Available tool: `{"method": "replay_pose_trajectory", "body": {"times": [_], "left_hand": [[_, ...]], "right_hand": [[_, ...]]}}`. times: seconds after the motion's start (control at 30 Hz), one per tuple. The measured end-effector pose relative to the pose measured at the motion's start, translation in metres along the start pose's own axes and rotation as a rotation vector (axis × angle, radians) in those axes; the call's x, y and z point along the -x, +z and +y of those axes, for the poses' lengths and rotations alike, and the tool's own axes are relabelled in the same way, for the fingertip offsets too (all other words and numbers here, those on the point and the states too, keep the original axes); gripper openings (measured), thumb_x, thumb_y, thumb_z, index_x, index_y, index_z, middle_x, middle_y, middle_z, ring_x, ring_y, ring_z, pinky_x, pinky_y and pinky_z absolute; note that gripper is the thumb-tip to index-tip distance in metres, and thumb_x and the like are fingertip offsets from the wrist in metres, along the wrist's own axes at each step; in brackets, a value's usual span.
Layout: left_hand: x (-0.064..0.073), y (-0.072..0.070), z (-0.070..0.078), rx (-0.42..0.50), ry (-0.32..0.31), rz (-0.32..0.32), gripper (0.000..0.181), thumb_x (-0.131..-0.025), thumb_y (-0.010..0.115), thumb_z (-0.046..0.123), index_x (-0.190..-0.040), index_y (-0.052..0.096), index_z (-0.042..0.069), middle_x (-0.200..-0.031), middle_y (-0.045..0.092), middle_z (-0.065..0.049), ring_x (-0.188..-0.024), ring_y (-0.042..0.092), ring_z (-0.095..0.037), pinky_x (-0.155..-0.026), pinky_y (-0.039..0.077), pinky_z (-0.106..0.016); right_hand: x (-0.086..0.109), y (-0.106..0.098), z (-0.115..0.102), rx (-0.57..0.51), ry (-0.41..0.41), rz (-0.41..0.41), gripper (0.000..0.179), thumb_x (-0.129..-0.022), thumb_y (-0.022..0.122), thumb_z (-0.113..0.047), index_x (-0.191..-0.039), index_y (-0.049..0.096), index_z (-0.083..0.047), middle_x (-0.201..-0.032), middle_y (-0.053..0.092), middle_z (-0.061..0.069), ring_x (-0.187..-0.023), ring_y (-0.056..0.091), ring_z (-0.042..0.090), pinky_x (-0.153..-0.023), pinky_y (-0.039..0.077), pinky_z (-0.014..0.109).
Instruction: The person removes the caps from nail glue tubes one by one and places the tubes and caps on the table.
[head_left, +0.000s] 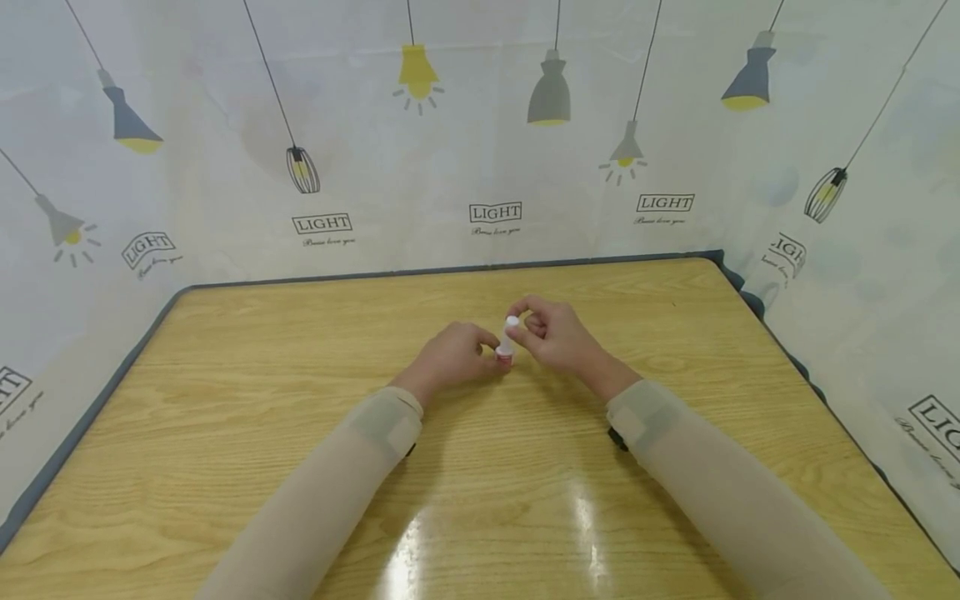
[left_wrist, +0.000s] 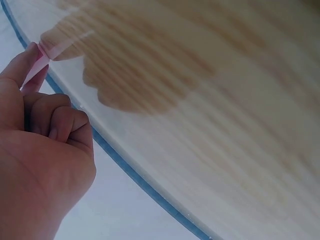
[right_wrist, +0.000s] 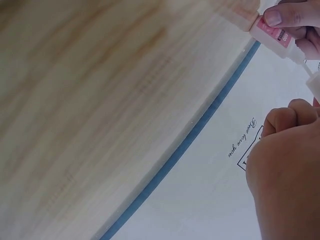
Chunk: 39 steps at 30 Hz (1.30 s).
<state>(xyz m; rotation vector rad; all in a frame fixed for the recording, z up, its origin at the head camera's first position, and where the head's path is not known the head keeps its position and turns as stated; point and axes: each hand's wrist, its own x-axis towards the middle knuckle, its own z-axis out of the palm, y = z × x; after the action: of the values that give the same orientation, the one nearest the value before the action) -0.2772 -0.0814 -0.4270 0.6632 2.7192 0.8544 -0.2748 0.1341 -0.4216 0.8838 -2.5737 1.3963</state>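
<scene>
The left hand (left_wrist: pixel 45 150) comes in from the left edge, palm side showing, with its forefinger and another fingertip pinching a small pink-and-white item (left_wrist: pixel 37 69), mostly hidden by those fingers. The remaining fingers curl in toward the palm. Beside it, the glossy wood-grain worktop (left_wrist: pixel 245 155) shows a brown, scalloped patch (left_wrist: pixel 135 87) and a faint pinkish streak (left_wrist: pixel 70 45). Blue edging (left_wrist: pixel 137 176) runs diagonally along its border, with a pale surface (left_wrist: pixel 120 210) beyond.

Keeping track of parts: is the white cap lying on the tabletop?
No, the right hand holds the white cap up above the pink-labelled bottle.
</scene>
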Motion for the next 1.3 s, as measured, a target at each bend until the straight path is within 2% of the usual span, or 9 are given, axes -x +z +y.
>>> {"method": "replay_pose_trajectory", "body": {"times": [0.27,0.67,1.3], "left_hand": [[0.0002,0.0001,-0.0007,0.006,-0.024,-0.008,0.028,-0.096,0.080,0.040,-0.115,0.085,0.020,-0.102,0.081,0.008,-0.083,0.057,-0.012,-0.084,0.051,-0.031],[0.0015,-0.0007,0.0020,-0.007,-0.047,-0.007,0.029,-0.097,0.080,0.040,-0.116,0.084,0.020,-0.116,0.081,0.003,-0.096,0.064,-0.011,-0.099,0.057,-0.040],[0.0009,-0.0014,0.0030,-0.017,-0.056,-0.011,0.028,-0.097,0.080,0.040,-0.115,0.085,0.020,-0.113,0.081,0.005,-0.091,0.060,-0.012,-0.094,0.055,-0.037]], "right_hand": [[0.0001,-0.0003,-0.0018,-0.042,-0.008,0.026,0.007,-0.104,0.069,-0.010,-0.106,0.066,-0.004,-0.059,0.029,-0.006,-0.052,0.025,0.008,-0.058,0.029,0.026],[0.0014,-0.0013,-0.0030,-0.048,-0.001,0.067,0.009,-0.102,0.072,-0.009,-0.106,0.067,-0.002,-0.059,0.030,-0.005,-0.053,0.026,0.007,-0.057,0.030,0.025],[0.0018,-0.0022,-0.0031,-0.051,0.007,0.092,0.008,-0.101,0.072,-0.008,-0.103,0.067,-0.002,-0.058,0.030,-0.005,-0.052,0.027,0.007,-0.055,0.028,0.024]]}}
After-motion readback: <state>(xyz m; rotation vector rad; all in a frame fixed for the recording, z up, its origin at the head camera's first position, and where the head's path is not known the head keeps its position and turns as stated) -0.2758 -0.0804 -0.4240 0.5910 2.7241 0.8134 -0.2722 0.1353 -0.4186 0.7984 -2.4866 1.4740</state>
